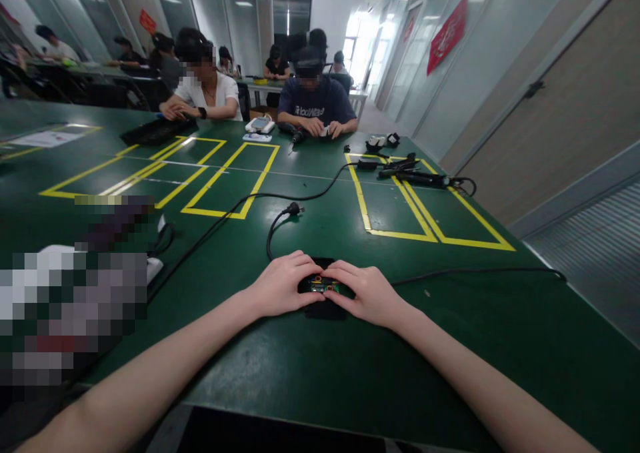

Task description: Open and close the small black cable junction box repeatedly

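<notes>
Both of my hands meet near the front of the green table around a small circuit board (318,283) with copper coils and silvery parts. My left hand (285,285) grips its left side, fingers curled over the top and thumb below. My right hand (369,294) closes on the right side in the same way. A black casing piece (325,309) shows beneath and behind the board; whether the board sits inside it is hard to tell. Just beyond my left hand lies a black plug (293,209) whose cord runs back toward my hands.
A long black cable (230,214) crosses the table, and another cord (480,270) runs off to the right. Yellow tape (215,213) marks rectangles. Black tools (415,173) lie at the far right. Across the table sit two people, near a black tray (150,133) and a drill (296,133).
</notes>
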A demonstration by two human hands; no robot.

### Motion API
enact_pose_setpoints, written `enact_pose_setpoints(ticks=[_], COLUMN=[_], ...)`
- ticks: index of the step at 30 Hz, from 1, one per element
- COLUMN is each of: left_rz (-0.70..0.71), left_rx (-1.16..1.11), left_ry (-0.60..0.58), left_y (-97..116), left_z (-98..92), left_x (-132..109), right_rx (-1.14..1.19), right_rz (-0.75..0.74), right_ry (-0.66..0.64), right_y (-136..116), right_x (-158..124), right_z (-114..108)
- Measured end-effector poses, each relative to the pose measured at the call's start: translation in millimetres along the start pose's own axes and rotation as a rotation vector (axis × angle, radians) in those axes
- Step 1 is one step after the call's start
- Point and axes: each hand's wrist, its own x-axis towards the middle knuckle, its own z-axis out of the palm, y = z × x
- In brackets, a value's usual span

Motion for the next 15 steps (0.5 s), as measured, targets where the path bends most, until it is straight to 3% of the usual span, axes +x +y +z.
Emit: enact_pose_setpoints(ticks=[9,15], left_rz=[0.060,0.045], left_rx=[-0.028,-0.082], left_ry=[-0.005,0.033], left_y=[-15.1,-12.6], left_z=[-1.9,-2.9], left_x=[-0.7,-1.3], right_rx=[-0.007,-0.003], right_rz=[0.062,0.037], right_ry=[-0.003,0.000], right_y=[-1.9,-2.1], right_x=[3.2,3.5], right_z=[5.0,2.2])
